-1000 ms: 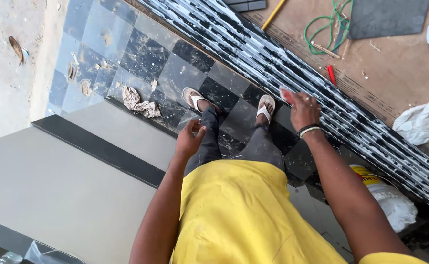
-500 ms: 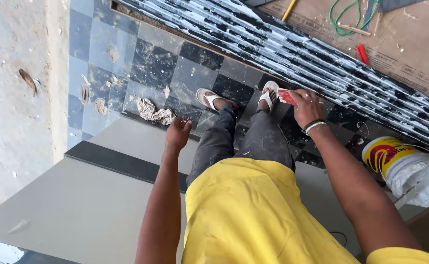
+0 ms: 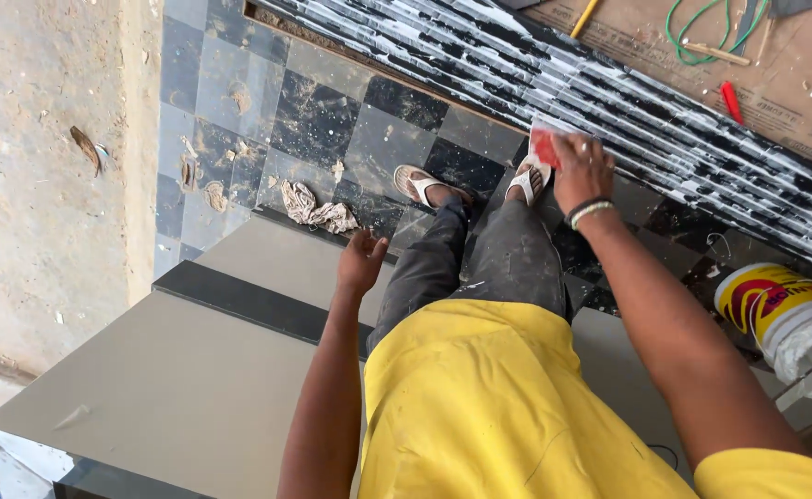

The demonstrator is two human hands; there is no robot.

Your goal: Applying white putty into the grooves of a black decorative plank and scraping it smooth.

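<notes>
I look down at my yellow shirt, grey trousers and sandalled feet on a checkered tile floor (image 3: 313,111). My right hand (image 3: 580,171), with bands at the wrist, grips a small red and white pad (image 3: 544,146) and presses it against the black-and-white striped stone cladding (image 3: 665,111). My left hand (image 3: 361,261) hangs free with fingers apart, holding nothing, just above the edge of a grey tiled step (image 3: 267,268). A crumpled rag (image 3: 318,208) lies on the floor beyond my left hand.
A yellow and white bucket (image 3: 775,314) stands at the right beside my right arm. Behind the cladding lies a brown cardboard sheet (image 3: 794,83) with a green wire, a red tool and a yellow pencil. Bare sandy ground (image 3: 45,157) runs along the left.
My view has shifted so the bucket shows more fully. My right hand has slid along the striped cladding with the pad. My left hand stays loose near the step.
</notes>
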